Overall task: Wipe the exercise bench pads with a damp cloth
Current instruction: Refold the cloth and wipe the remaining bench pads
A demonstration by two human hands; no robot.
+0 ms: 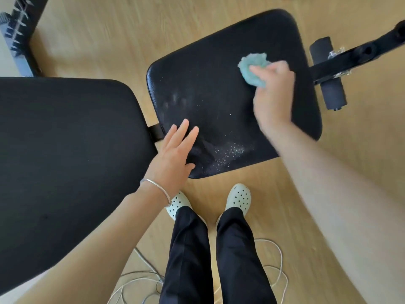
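Head view only. Dark trousers [190, 260] and pale clogs [238, 198] sit closest, standing on the wood floor [87, 40], with a loose white cable [274, 260] coiled behind the feet. Both bare forearms reach out over the bench.

Left hand [173, 150], bracelet [157, 189] on the wrist, is flat with fingers straight and holds nothing. It rests on the near-left corner of the seat pad [219, 84]. Right hand [271, 95] is motion-blurred, fingers curled round a bunched teal cloth [254, 69], pressing it on the far-right part of the same pad.

Key relation: a patch of white specks [228, 152] lies by the pad's near edge, between the two hands, toward the person from the cloth. Left hand is nearer it, but the right hand has the cloth, so my guess is the next stroke pulls back toward the body. Faint smears show mid-left on the pad.

Bench runs left to right across the frame: big back pad [65, 150] on the left, looks unwiped but cannot tell, then the seat pad, then a foam roller [331, 84] and black frame bar [355, 53] at the right. Another black frame [19, 34] stands at top left, blurred.
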